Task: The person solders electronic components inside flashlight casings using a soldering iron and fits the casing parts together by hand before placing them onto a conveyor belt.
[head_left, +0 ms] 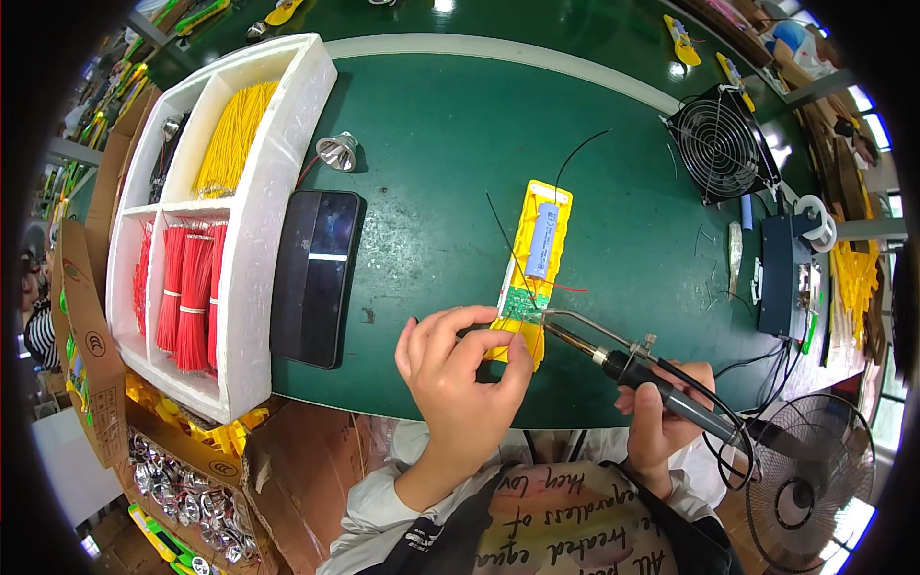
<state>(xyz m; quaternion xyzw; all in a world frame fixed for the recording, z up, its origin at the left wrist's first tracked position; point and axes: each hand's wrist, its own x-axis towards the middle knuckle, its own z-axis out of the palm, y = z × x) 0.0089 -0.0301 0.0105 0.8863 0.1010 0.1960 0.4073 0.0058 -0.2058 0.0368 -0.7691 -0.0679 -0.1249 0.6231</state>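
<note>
My right hand [661, 422] grips the dark handle of a soldering iron [661, 383], which has a thin metal feed tube clamped beside it. The iron's tip meets a small green circuit board [520, 305] in a long yellow plastic housing [523, 230]. A blue cylindrical battery cell [542, 241] lies in the housing above the board. Black wires and a short red wire stick out from it. My left hand [463, 369] is at the board's left edge and the near end of the housing, fingertips drawn together; whatever is between them is hidden.
At left, a white foam box [249, 240] holds bundled red and yellow wires; beside it lie a black phone-like device [319, 278] and a reflector cup [337, 151]. On the right are a black fan [724, 144], a dark soldering controller [788, 273], a solder spool [816, 223] and cables.
</note>
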